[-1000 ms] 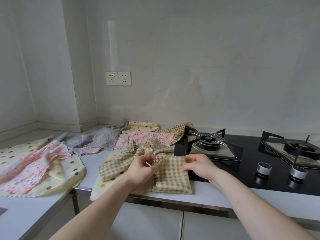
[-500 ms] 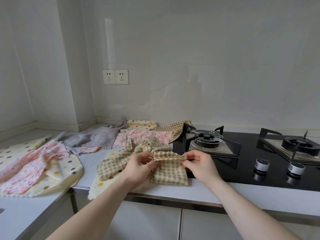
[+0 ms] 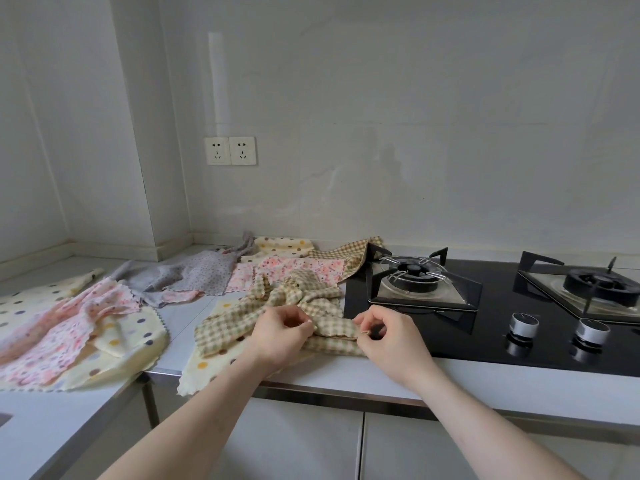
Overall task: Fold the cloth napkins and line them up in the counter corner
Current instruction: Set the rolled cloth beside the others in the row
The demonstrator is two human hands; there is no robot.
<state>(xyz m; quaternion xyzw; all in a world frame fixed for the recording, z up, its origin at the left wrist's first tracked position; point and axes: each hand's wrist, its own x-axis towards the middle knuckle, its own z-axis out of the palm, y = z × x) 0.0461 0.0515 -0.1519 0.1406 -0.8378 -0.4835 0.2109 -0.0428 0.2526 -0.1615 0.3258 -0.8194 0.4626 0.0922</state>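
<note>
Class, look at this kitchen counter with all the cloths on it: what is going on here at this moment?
A person is folding a green-checked napkin at the counter's front edge, beside the black gas hob. The left hand pinches one end of its folded edge and the right hand pinches the other. Other napkins lie unfolded around it: a polka-dot napkin underneath, a pink floral napkin to the left, a grey dotted napkin behind. None is lined up in the corner yet.

the left hand (image 3: 282, 332) and right hand (image 3: 388, 336) drew the checked napkin's (image 3: 334, 329) pinched top edge down, folding the hanging flap shorter.
</note>
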